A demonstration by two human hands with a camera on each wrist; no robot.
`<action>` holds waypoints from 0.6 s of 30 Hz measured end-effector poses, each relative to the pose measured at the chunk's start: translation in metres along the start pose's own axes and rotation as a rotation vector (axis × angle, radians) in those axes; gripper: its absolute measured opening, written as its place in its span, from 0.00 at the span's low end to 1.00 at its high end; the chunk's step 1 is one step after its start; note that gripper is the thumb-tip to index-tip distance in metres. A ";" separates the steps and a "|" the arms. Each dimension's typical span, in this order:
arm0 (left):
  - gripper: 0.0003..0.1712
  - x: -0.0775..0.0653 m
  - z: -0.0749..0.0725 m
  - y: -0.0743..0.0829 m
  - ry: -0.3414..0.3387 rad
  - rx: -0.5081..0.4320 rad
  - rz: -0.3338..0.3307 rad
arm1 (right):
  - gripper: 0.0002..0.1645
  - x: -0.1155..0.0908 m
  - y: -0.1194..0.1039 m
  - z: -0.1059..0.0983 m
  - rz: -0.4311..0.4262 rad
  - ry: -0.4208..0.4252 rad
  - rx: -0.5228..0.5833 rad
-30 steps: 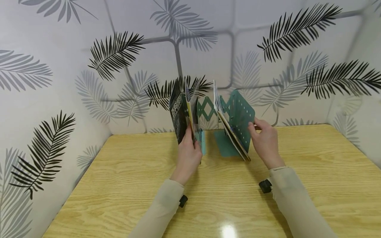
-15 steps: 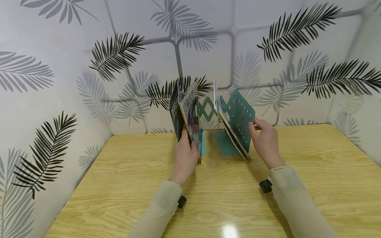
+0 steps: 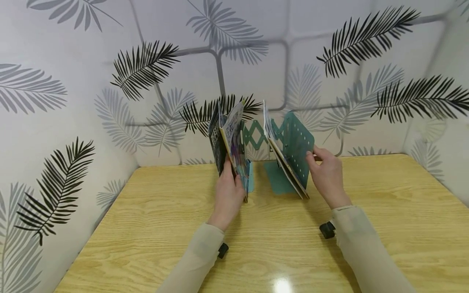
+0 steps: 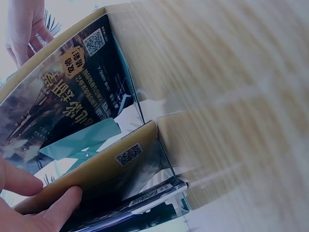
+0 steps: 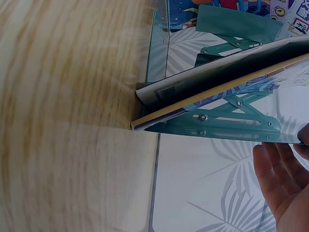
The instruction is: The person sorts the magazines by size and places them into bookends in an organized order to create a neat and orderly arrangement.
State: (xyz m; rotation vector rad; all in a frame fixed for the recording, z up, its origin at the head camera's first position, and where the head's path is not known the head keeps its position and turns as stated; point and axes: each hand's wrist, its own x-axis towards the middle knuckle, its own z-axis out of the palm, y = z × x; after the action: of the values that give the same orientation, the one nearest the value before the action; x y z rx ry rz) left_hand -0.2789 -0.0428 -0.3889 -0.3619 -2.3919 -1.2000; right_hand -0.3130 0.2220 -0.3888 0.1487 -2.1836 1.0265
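In the head view my left hand (image 3: 228, 195) grips a thin book with a yellow spine (image 3: 228, 142), thumb on one side and fingers on the other. To its left stands a dark-covered book (image 3: 217, 140), partly hidden. My right hand (image 3: 327, 177) pinches the outer edge of a green perforated bookend plate (image 3: 298, 142), the right end of an expanding bookend. Two thin books (image 3: 283, 165) lean side by side against the inside of that plate. The right wrist view shows my fingertips (image 5: 265, 154) at the bookend's edge.
Green scissor links (image 3: 255, 134) join the bookend's two ends behind the books. Between the two book groups there is a gap, with the bookend's flat base (image 3: 276, 179) at its right. The wooden table (image 3: 146, 228) meets a leaf-patterned wall (image 3: 165, 81) at the back.
My left hand has shifted slightly left, and the yellow-spined book in it has swung left toward the dark one, showing more of its cover. My right hand has stayed in place.
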 end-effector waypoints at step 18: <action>0.31 -0.012 -0.008 0.006 0.085 -0.012 0.015 | 0.15 -0.001 -0.001 -0.001 -0.007 0.009 0.005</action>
State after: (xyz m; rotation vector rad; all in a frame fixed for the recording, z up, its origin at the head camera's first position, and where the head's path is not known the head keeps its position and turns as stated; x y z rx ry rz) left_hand -0.2637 -0.0460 -0.3869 -0.3251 -2.3069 -1.1990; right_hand -0.3117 0.2214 -0.3880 0.1537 -2.1708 1.0268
